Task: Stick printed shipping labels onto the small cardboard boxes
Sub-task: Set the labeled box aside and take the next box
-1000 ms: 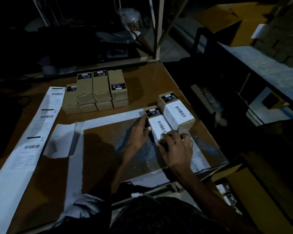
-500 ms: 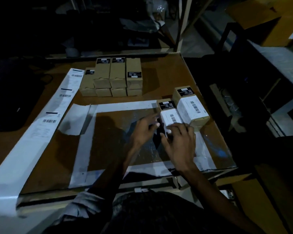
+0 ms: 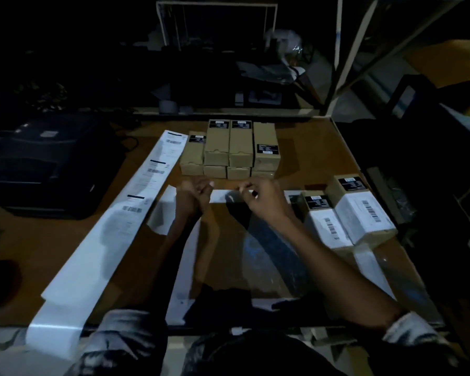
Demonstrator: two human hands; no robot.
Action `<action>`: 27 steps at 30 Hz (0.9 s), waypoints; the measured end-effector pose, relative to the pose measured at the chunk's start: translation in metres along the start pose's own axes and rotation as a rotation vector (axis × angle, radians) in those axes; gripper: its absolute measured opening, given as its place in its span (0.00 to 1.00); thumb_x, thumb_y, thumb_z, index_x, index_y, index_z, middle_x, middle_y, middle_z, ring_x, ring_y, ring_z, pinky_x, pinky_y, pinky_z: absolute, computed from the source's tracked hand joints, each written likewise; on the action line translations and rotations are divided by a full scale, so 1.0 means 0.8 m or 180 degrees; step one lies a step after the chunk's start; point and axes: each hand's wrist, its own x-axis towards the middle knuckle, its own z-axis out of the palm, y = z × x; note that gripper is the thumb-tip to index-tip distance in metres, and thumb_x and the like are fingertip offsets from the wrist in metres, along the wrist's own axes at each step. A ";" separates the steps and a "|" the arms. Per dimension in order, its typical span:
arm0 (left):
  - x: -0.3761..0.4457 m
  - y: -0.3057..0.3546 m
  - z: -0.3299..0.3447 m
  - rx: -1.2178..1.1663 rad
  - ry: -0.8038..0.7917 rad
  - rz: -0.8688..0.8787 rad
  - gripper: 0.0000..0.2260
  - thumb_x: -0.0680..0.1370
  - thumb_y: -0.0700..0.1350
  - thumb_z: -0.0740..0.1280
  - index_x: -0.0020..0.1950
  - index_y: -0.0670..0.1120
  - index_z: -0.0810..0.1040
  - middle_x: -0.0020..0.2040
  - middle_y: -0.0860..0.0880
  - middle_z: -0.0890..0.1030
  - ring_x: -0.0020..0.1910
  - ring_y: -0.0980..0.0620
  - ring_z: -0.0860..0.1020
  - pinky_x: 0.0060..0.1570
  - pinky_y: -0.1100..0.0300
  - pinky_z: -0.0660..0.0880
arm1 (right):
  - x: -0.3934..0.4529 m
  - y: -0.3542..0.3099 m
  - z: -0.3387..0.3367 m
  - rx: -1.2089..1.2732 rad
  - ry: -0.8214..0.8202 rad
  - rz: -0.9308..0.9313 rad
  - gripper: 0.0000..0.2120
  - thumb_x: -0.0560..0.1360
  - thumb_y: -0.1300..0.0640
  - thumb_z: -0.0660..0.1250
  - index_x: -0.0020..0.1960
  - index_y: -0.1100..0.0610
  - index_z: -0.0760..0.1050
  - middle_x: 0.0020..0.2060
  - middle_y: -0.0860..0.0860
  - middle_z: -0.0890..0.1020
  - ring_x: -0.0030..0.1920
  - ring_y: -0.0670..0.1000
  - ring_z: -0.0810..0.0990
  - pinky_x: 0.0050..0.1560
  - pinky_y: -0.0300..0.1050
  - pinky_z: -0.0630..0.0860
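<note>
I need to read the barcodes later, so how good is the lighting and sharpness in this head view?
Head view: dim overall, with the background nearly black. The label strip carries arm shadows, and its near end is washed out. Glare streaks the glossy table. Barcodes on the two labelled boxes show but look soft. Straight edges bow from the wide-angle lens. Both the left hand and right hand are slightly blurred.

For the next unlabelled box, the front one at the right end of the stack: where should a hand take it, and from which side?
Probably by its two long side faces, coming from above and from the person's side. The top right box lies flat with its near end and right face exposed, while its left face touches a neighbouring box, so a grip may first need to slide it rightward. Both hands hover just before the stack.
</note>
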 end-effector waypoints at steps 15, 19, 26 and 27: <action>0.119 -0.056 -0.027 0.0318 -0.0100 -0.1079 0.11 0.75 0.46 0.71 0.55 0.44 0.81 0.53 0.42 0.83 0.53 0.42 0.81 0.49 0.57 0.73 | 0.299 -0.128 0.129 -0.0894 -0.0728 -0.0617 0.09 0.77 0.58 0.68 0.48 0.62 0.84 0.45 0.57 0.86 0.45 0.55 0.84 0.45 0.50 0.79; 0.137 -0.087 -0.022 0.0243 -0.0285 -0.1082 0.13 0.74 0.49 0.74 0.54 0.42 0.82 0.51 0.41 0.83 0.52 0.40 0.81 0.46 0.55 0.74 | 0.339 -0.121 0.157 -0.1774 -0.1006 -0.0415 0.12 0.79 0.56 0.65 0.59 0.53 0.82 0.54 0.57 0.84 0.56 0.59 0.82 0.53 0.49 0.76; 0.144 -0.102 -0.018 0.0268 -0.0116 -0.1321 0.10 0.75 0.47 0.74 0.50 0.42 0.83 0.48 0.41 0.84 0.50 0.40 0.81 0.42 0.58 0.69 | 0.376 -0.116 0.171 -0.3322 -0.1643 -0.0127 0.27 0.84 0.44 0.54 0.80 0.53 0.61 0.78 0.54 0.64 0.78 0.58 0.60 0.75 0.58 0.55; 0.143 -0.102 -0.019 0.0187 -0.0102 -0.1397 0.11 0.75 0.47 0.74 0.52 0.41 0.83 0.48 0.41 0.84 0.50 0.40 0.81 0.44 0.57 0.71 | 0.380 -0.115 0.171 -0.3241 -0.1683 -0.0131 0.27 0.84 0.44 0.53 0.79 0.53 0.61 0.78 0.53 0.63 0.78 0.58 0.59 0.72 0.58 0.58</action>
